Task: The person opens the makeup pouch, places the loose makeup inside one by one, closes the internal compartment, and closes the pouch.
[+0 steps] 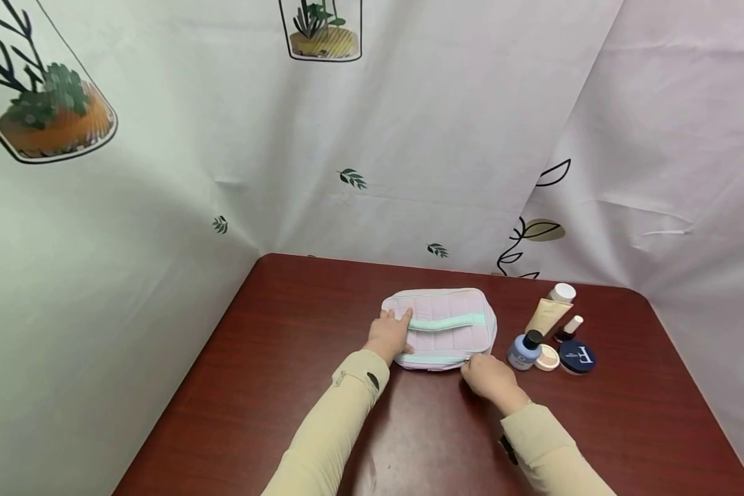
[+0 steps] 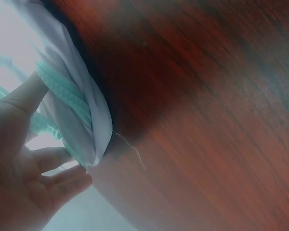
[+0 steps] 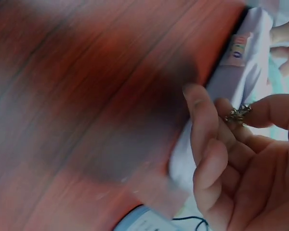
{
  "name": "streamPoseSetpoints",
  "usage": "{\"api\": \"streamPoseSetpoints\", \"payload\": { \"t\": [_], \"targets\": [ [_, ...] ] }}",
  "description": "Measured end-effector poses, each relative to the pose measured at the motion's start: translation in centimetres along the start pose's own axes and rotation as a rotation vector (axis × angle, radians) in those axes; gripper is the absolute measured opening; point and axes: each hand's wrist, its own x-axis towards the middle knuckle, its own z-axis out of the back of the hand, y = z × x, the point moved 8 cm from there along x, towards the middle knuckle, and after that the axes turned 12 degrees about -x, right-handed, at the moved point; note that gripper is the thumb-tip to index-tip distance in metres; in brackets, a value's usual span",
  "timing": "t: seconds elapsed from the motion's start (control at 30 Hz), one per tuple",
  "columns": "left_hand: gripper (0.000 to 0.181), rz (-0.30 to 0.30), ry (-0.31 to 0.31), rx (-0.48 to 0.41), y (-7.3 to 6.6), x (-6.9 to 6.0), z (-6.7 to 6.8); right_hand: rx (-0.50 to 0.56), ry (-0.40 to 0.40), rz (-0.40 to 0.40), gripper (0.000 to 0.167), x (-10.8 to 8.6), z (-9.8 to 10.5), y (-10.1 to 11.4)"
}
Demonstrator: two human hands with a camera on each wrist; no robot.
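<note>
A pale pink quilted cosmetic bag (image 1: pixel 446 303) with a mint-green handle strap (image 1: pixel 449 322) and mint zipper trim lies on the table. My left hand (image 1: pixel 389 335) grips its left end; in the left wrist view the thumb (image 2: pixel 29 94) presses on the bag near the green trim, with the other fingers at its end. At the front right corner my right hand (image 1: pixel 492 379) pinches a metal zipper pull (image 3: pixel 238 114) between thumb and fingertips. The zipper's opening cannot be made out. A small label (image 3: pixel 238 49) shows on the bag's side in the right wrist view.
Right of the bag stand a blue bottle with black cap (image 1: pixel 523 351), a beige tube (image 1: pixel 545 315), a white-capped container (image 1: pixel 562 293), a small white-capped dark bottle (image 1: pixel 568 329), a cream round jar (image 1: pixel 547 358) and a navy round case (image 1: pixel 576 357). Patterned cloth (image 1: pixel 409 172) hangs behind the brown table (image 1: pixel 273 386).
</note>
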Motion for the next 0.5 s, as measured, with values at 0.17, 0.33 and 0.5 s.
{"api": "streamPoseSetpoints", "payload": {
  "t": [0.17, 0.33, 0.5],
  "targets": [
    [0.084, -0.018, -0.074, 0.127, -0.7, -0.8, -0.3, 0.087, -0.118, -0.074, 0.023, 0.8, 0.2, -1.5],
    [0.07, -0.008, -0.061, 0.113, -1.0, -2.5, 0.1, 0.334, -0.189, -0.13, 0.023, 2.1, -0.4, -2.9],
    [0.052, -0.061, -0.017, -0.007, -1.4, -4.0, 1.4, 0.706, -0.198, -0.237, 0.024, 3.8, -1.4, -4.5]
  ]
}}
